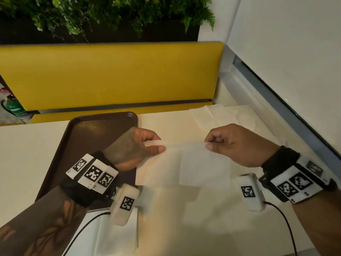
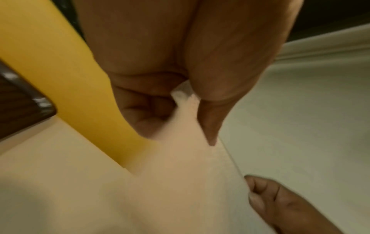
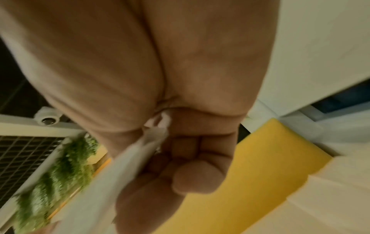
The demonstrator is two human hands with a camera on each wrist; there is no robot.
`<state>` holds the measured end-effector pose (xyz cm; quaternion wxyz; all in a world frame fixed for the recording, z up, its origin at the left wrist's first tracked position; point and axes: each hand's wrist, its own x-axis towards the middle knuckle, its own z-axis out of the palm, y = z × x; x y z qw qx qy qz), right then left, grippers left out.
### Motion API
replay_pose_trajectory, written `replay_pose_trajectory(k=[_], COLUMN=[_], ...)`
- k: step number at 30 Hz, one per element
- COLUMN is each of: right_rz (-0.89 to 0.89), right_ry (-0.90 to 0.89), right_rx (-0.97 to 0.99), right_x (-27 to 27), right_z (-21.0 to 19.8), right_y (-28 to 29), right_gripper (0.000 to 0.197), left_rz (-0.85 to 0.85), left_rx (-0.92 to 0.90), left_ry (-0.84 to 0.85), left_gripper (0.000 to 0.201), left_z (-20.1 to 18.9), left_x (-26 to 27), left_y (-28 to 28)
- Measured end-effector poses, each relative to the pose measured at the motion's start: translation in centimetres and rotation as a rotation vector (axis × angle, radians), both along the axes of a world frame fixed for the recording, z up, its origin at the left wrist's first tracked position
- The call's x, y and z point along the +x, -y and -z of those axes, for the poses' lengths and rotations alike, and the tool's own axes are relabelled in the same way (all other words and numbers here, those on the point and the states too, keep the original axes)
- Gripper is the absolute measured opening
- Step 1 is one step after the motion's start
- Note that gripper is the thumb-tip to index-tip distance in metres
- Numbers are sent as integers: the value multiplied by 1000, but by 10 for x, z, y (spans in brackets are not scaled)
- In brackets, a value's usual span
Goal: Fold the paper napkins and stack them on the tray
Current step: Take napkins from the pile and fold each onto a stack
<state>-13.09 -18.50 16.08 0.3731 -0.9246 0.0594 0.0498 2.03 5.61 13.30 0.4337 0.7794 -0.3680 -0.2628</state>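
napkin: i have one paper napkin (image 1: 184,163) lifted off the bench (image 1: 22,154), stretched between both hands and hanging slack below its top edge, just right of the tray (image 1: 103,122).
left hand: my left hand (image 1: 140,145) pinches the left top corner between thumb and curled fingers; the left wrist view shows the paper (image 2: 186,95) caught in that pinch.
right hand: my right hand (image 1: 238,145) pinches the right top corner the same way, other fingers tucked into the palm; the paper edge (image 3: 158,129) shows in the right wrist view.
pose: both wrists sit level, knuckles facing each other, palms turned inward, the hands above the bench.
tray: dark, nothing on it that i can see.
other napkins: loose sheets (image 1: 212,115) lie at the far right of the bench, another sheet (image 1: 118,235) near my left forearm.
risk, tearing: the paper looks thin; i judge that pulling the corners apart too hard would rip it.
risk, crooked fold: the sheet droops unevenly, so bringing edges together mid-air could leave a skewed crease.
risk, snag: my left wrist cable (image 1: 83,226) lies over the near sheet and could drag it.
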Motion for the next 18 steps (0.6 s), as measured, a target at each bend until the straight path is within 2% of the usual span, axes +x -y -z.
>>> replay_pose_trajectory(k=[4, 8, 12, 18], right_rz=[85, 126, 116, -28], right_ry=[-29, -57, -98, -236], right_rx=[82, 157, 212, 190], right_x=[1, 6, 17, 39], right_z=[11, 21, 33, 53], right_y=[3, -3, -16, -67], right_gripper=[13, 14, 15, 16], left_rz=[-143, -253, -325, -443], left_rx=[35, 88, 105, 274], left_ry=[26, 1, -6, -55], left_gripper=[13, 17, 1, 18], left_z=[5, 14, 20, 34], left_x=[1, 2, 2, -5], left_y=[-11, -27, -50, -117])
